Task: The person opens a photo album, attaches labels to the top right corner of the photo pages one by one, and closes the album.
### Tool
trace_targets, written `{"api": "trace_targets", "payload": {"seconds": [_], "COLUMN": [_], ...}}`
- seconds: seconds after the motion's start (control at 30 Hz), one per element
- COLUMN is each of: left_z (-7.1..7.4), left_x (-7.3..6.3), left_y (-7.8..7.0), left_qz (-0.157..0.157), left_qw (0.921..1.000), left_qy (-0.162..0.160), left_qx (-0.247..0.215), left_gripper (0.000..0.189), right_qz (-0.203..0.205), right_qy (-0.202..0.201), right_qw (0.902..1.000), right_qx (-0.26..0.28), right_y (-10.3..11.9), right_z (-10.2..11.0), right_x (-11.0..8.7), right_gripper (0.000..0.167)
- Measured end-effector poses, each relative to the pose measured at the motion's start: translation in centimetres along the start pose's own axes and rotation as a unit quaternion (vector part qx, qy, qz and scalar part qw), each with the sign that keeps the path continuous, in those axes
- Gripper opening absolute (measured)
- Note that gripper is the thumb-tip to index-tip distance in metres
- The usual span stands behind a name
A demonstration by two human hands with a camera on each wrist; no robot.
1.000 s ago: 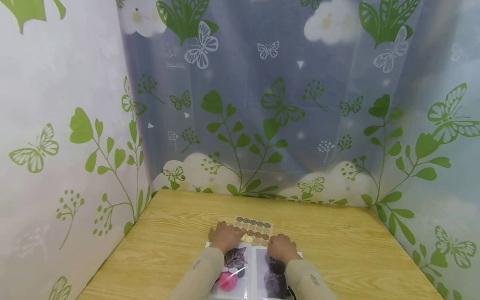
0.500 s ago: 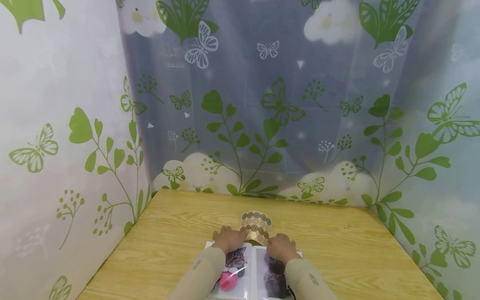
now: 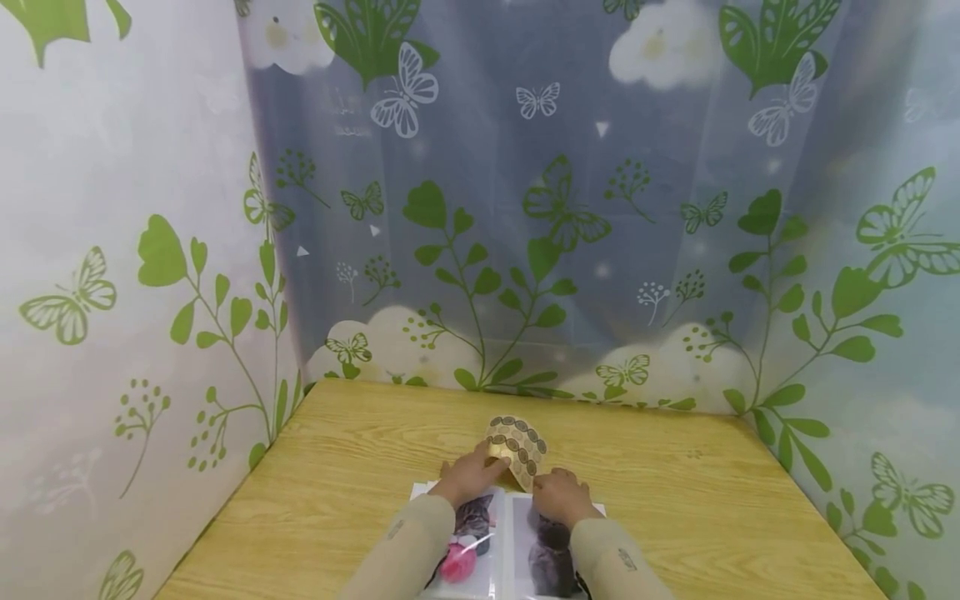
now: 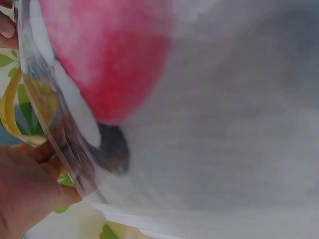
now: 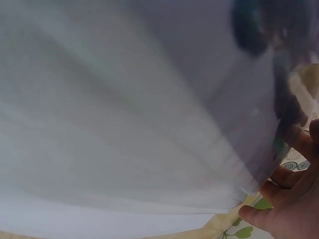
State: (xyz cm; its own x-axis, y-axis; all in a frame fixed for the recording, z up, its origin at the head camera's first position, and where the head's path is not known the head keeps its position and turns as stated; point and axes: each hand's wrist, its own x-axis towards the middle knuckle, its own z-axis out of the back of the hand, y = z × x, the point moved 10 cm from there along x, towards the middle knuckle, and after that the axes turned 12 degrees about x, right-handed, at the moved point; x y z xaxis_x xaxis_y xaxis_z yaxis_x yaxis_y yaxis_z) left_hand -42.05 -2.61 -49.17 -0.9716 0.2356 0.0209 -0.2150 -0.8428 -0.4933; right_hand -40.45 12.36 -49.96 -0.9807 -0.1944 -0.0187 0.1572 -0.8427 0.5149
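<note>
A tan sheet of round stickers [image 3: 516,442] stands bent in an arch behind an open photo album [image 3: 507,575]. My left hand [image 3: 468,477] pinches the sheet's near left part, curling it up. At its near right corner, my right hand [image 3: 562,493] holds the sheet with bent fingers. Both wrists lie over the album's pages. The left page shows a cat photo [image 3: 471,518] with a pink ball, the right page a dark grey cat photo [image 3: 553,560]. In the left wrist view, the sheet's curled edge [image 4: 11,112] shows beyond the album's clear sleeve.
The album lies at the near side of a wood-grain table [image 3: 360,450]. Cloth walls printed with leaves and butterflies, such as the back curtain [image 3: 495,275], enclose the table on the left, right and far sides.
The sticker sheet was flat, then arched, and now curls more steeply. My left hand has moved right, toward the right hand. My right hand has hardly moved.
</note>
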Motion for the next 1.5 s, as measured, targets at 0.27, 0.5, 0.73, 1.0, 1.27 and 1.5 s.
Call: {"api": "trace_targets", "payload": {"seconds": [0.27,0.5,0.73,1.0,1.27,1.5], "left_z": [1.6,2.4,3.1,4.3,4.9,4.3], "left_x": [-0.1,-0.2,-0.2,-0.3,-0.4,-0.5], "left_y": [0.3,1.2,1.6,2.0,1.2,0.8], "left_qz": [0.031,0.058,0.065,0.086,0.093,0.08], "left_qw": [0.9972,0.9917,0.9834,0.9716,0.9636,0.9601], "left_qy": [-0.066,-0.108,-0.14,-0.164,-0.156,-0.139], "left_qx": [-0.02,-0.039,-0.096,-0.147,-0.196,-0.229], "left_gripper": [0.063,0.049,0.04,0.036,0.037,0.037], "right_qz": [0.001,0.003,0.019,0.027,-0.007,-0.026], "right_qy": [0.008,0.019,0.006,-0.017,-0.051,-0.088], "right_qw": [0.9999,0.9995,0.9994,0.9987,0.9875,0.9697], "right_qx": [0.011,0.025,0.026,0.04,0.149,0.227], "right_y": [0.4,0.5,0.8,0.7,0.1,-0.5], "right_z": [-0.1,-0.2,0.0,0.7,2.2,3.9], "right_x": [-0.1,-0.1,0.2,0.6,0.4,-0.1], "right_gripper": [0.036,0.037,0.035,0.041,0.047,0.04]}}
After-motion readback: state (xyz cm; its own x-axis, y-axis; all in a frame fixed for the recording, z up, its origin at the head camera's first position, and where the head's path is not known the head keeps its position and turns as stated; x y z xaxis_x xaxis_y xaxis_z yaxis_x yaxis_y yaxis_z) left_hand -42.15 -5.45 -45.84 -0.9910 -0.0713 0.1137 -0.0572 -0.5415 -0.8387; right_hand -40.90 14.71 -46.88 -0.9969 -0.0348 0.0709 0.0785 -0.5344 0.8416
